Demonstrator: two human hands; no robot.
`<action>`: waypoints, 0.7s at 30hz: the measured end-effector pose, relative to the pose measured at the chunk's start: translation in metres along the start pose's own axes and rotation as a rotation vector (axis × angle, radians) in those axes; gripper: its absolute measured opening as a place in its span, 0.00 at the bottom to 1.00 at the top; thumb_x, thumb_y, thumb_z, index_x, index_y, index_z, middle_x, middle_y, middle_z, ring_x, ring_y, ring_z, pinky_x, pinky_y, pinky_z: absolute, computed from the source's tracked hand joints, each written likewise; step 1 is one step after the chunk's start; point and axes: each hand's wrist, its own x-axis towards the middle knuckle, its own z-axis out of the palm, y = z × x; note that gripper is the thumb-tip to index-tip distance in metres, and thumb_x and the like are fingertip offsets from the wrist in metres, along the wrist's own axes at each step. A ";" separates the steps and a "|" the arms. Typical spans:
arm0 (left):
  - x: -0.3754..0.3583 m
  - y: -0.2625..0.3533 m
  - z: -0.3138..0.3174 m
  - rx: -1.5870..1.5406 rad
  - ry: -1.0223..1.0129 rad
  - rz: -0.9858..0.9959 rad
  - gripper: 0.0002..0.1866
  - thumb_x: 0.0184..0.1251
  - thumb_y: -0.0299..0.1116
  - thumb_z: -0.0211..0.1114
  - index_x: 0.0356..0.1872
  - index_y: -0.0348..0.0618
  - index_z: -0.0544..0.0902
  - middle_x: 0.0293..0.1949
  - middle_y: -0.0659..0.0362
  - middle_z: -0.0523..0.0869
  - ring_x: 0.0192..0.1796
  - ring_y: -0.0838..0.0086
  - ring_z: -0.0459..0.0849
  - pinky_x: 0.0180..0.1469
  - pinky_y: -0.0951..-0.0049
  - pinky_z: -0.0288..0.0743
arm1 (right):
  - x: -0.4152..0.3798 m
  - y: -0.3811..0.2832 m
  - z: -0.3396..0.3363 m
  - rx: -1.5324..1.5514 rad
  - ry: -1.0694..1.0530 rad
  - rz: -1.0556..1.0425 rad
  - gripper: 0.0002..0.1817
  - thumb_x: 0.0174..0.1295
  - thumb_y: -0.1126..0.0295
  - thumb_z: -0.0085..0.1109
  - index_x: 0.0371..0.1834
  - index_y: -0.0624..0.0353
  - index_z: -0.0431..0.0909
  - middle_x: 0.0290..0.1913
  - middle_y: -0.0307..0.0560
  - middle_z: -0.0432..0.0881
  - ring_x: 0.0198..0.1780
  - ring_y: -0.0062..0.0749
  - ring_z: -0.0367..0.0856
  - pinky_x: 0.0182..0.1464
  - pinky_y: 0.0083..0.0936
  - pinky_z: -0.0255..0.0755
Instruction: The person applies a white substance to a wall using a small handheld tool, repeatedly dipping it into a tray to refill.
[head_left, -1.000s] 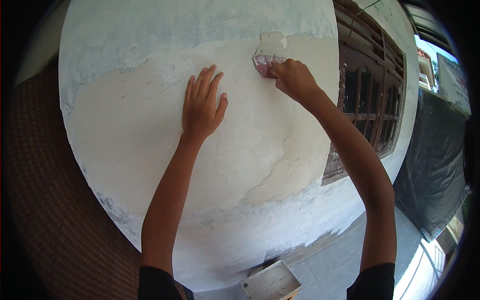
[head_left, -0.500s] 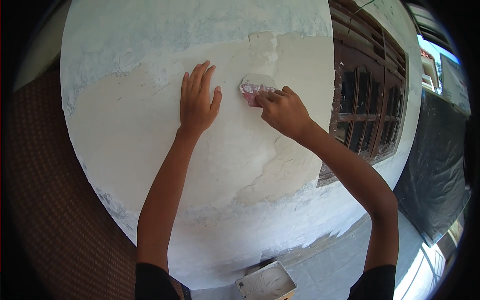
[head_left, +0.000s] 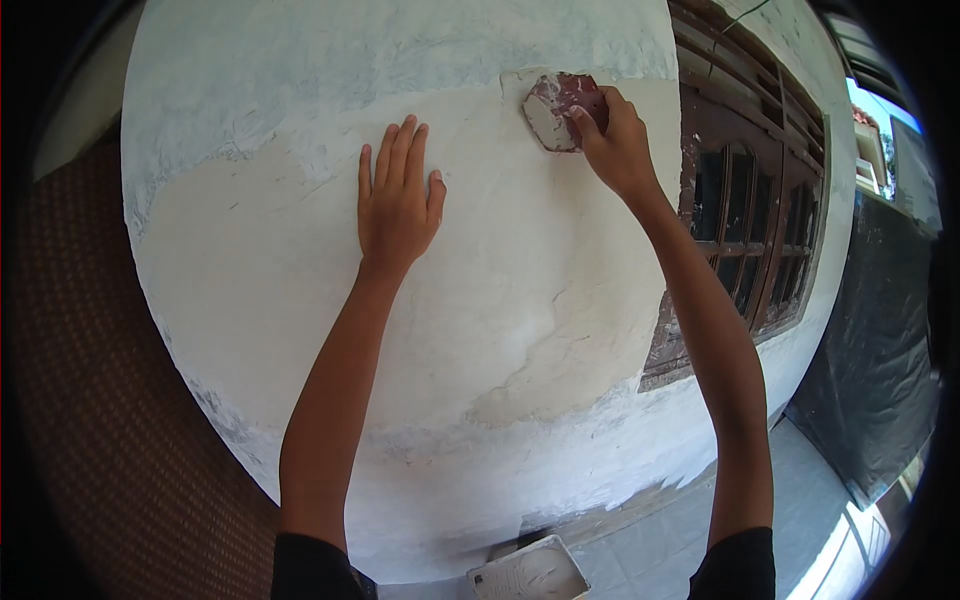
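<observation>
My right hand (head_left: pixel 620 148) grips a reddish-brown putty scraper (head_left: pixel 578 95) smeared with pale filler. The scraper is up against the wall, near the upper edge of a cream plastered patch (head_left: pixel 270 290). My left hand (head_left: pixel 397 200) lies on that patch further left, palm to the wall, with fingers extended and nothing held. Between the hands the plaster looks smooth and pale. A rougher, darker beige area with a ragged edge (head_left: pixel 560 360) shows lower right on the wall.
A brown wooden window with barred panes (head_left: pixel 745 210) is set in the wall at right. Below, a tray of pale filler (head_left: pixel 535 575) stands near the grey floor (head_left: pixel 640 550). Woven brown matting (head_left: pixel 130 400) hangs at left, and a dark sheet (head_left: pixel 850 340) at far right.
My right hand has moved up and to the right with the scraper, which is now turned to another angle. The left hand stays in nearly the same place.
</observation>
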 end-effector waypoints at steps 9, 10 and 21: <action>-0.001 -0.001 0.001 0.012 0.004 0.002 0.29 0.71 0.34 0.57 0.73 0.46 0.68 0.75 0.59 0.68 0.78 0.64 0.63 0.79 0.49 0.51 | 0.046 -0.005 0.040 0.160 0.233 0.043 0.24 0.66 0.64 0.62 0.59 0.71 0.73 0.47 0.63 0.83 0.49 0.51 0.84 0.59 0.42 0.73; -0.001 -0.001 0.000 0.016 0.005 0.001 0.29 0.71 0.34 0.57 0.73 0.46 0.68 0.75 0.60 0.68 0.78 0.64 0.63 0.79 0.49 0.51 | 0.045 -0.004 0.044 0.152 0.213 0.026 0.25 0.66 0.64 0.61 0.60 0.71 0.72 0.48 0.63 0.82 0.51 0.53 0.83 0.61 0.44 0.70; -0.001 0.001 0.002 0.026 0.006 -0.006 0.29 0.71 0.34 0.57 0.73 0.47 0.67 0.76 0.59 0.67 0.78 0.62 0.63 0.79 0.47 0.50 | 0.043 0.058 0.000 0.143 0.516 0.368 0.26 0.65 0.68 0.60 0.59 0.78 0.68 0.51 0.66 0.81 0.52 0.51 0.84 0.58 0.40 0.75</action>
